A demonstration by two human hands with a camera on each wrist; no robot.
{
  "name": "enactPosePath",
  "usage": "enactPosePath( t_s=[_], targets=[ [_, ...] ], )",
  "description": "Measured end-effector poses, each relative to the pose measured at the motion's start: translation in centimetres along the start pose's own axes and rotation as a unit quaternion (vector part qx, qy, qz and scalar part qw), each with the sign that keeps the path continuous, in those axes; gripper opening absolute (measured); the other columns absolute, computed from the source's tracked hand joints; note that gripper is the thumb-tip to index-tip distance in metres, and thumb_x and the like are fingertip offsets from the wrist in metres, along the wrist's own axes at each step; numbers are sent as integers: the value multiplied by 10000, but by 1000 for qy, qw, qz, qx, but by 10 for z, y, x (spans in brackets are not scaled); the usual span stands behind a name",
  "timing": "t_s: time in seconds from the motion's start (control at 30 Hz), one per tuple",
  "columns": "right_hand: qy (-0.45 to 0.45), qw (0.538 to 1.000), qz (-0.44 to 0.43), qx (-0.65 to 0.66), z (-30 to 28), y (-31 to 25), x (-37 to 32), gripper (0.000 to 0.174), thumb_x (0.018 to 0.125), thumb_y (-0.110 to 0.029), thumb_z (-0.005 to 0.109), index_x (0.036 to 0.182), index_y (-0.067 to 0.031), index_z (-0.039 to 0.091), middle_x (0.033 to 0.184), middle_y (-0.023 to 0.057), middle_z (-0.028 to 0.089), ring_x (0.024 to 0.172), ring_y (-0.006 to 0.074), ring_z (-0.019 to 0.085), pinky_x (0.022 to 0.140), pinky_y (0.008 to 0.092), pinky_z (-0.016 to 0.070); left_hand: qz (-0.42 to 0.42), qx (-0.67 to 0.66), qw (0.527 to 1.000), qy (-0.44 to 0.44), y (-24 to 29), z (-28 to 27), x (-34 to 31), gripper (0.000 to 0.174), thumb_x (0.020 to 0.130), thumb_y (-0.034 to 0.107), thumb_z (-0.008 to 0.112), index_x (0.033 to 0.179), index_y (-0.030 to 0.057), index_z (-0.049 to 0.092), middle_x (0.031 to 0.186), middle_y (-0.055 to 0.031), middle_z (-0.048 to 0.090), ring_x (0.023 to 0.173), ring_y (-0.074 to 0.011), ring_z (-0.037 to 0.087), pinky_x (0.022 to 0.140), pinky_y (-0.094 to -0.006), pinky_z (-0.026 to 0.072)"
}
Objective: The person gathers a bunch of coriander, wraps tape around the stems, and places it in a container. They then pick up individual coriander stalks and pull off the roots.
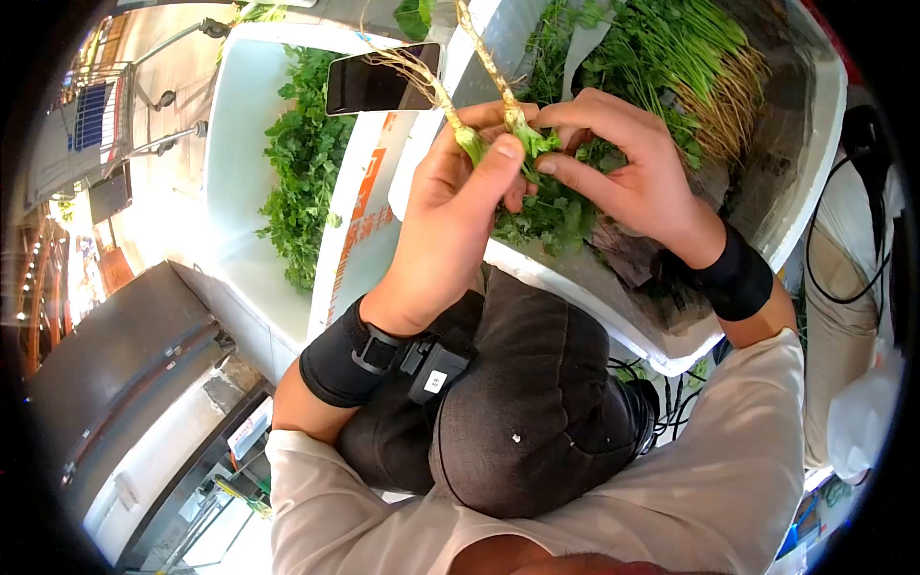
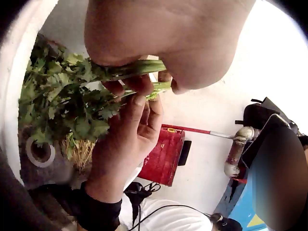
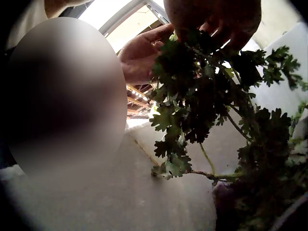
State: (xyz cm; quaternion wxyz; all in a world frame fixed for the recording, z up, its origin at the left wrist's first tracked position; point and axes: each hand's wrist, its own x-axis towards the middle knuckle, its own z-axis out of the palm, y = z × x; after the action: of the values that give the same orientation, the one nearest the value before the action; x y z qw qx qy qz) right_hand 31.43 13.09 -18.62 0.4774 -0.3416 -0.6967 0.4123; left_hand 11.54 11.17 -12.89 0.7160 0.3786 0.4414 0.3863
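Pinching one rooted herb stalk (image 1: 486,59), left hand (image 1: 446,225) and right hand (image 1: 628,177) meet above the foam box (image 1: 613,321).

My left hand (image 1: 441,230) & right hand (image 1: 632,172) are bare. Each wrist has a wide black stretch band: the left band (image 1: 331,369) has a black plastic buckle (image 1: 369,350) & a small black cam unit (image 1: 433,372) w/ a white label on it, the right band (image 1: 736,280) is plain. My shirt (image 1: 747,450) is pale beige w/ short sleeves, and my trousers (image 1: 546,383) are dark grey-brown w/ one tiny white speck.
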Motion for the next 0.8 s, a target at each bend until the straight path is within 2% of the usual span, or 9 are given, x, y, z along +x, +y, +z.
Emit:
enactPosePath(
  t_s=[0.03,0.1,0.17,0.23,0.33,0.5,0.63,0.73,0.8],
  targets=[
    [3,1000,2,1,0,-1,-1,327,826,-20,800,1134,-18,690,856,95,609,750,198,624,678,301,507,-2,0,1000,-1,0,1,0,273,1077,179,516,1333,84,533,1145,-8,588,853,-96,494,853,-305,470],
    [12,1000,-4,-19,-1,-4,-1,335,815,-24,809,1129,-22,692,893,100,621,775,209,635,692,308,517,-2,63,998,21,0,3,-1,271,1063,158,556,1315,57,561,1043,11,600,800,-72,491,797,-262,468],
    [22,999,-9,-38,-1,-4,-2,344,804,-28,819,1125,-25,693,930,104,633,800,220,645,705,314,527,-8,69,997,28,-1,2,-2,258,1055,152,576,1290,47,577,990,23,597,775,-64,489,773,-244,461],
    [41,988,-96,-113,-3,0,0,381,783,-36,833,1139,-35,697,1011,108,655,861,245,663,746,329,547,-13,74,997,34,-1,2,-2,245,1047,146,597,1266,36,594,937,34,594,751,-57,488,750,-226,454],
    [52,985,-110,-126,-3,-5,3,390,773,-39,837,1141,-47,707,1047,108,670,913,266,670,775,336,557,-20,113,992,51,0,2,-2,224,1042,155,611,1226,27,605,890,33,591,742,-62,508,730,-231,452],
    [29,990,-87,-110,-4,-3,-3,301,792,-32,819,1080,-46,734,1002,93,678,874,247,676,737,334,551,-48,148,987,50,3,2,-3,206,1034,171,630,1177,24,617,884,6,616,769,-72,550,701,-234,425],
    [10,990,-61,-123,-6,-4,-4,211,810,-25,800,1013,-36,746,948,87,673,817,241,673,686,329,544,-35,168,984,55,0,0,-2,220,1037,183,626,1185,21,624,897,1,626,786,-73,559,695,-232,418],
    [7,986,-91,-141,-4,-1,-1,217,821,-18,784,1027,-41,720,944,92,659,809,271,672,673,341,549,-42,171,983,52,-1,2,-2,241,1044,201,616,1200,18,628,893,8,619,796,-73,562,696,-234,420],
    [5,983,-100,-153,-1,2,-3,233,829,-12,771,1046,-45,694,958,96,654,813,290,671,679,349,551,-21,182,981,58,-2,6,-1,208,1036,191,621,1125,4,632,774,37,561,674,-35,499,587,-223,407]
  ],
)
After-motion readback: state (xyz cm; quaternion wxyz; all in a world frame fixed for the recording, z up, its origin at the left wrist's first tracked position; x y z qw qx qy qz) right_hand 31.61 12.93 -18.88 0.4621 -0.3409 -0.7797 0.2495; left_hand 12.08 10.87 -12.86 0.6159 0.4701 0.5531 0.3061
